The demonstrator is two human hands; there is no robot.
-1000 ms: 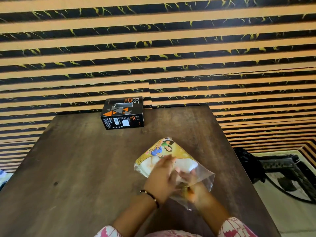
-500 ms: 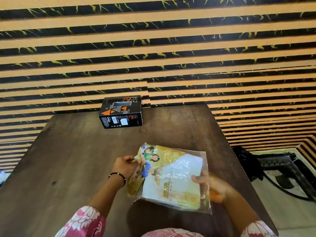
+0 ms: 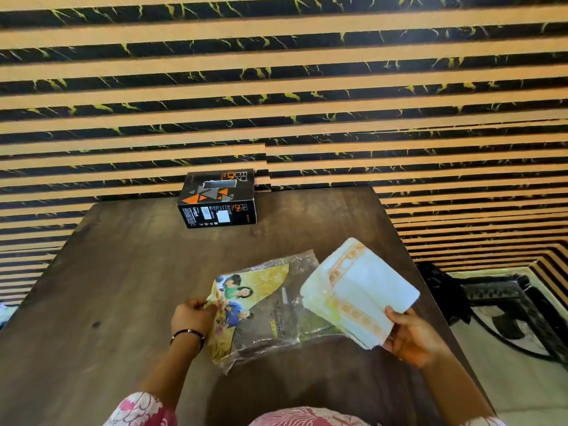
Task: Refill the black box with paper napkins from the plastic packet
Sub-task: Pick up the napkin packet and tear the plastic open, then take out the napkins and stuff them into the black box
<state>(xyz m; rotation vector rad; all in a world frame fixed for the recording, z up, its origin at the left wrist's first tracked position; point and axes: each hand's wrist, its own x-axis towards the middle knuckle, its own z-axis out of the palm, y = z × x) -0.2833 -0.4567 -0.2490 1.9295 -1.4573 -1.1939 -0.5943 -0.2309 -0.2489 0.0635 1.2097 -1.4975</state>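
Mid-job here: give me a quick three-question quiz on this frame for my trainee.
1. True or false: the napkin stack is out of the plastic packet.
2. Which hand holds the stack? A) left hand B) right hand
3. Fill in: the black box stands at the table's ____ edge, by the striped wall.

Key: 1 true; 2 B; 3 far. The left hand pinches the packet's printed end, and the box's top slot shows no napkin sticking out.
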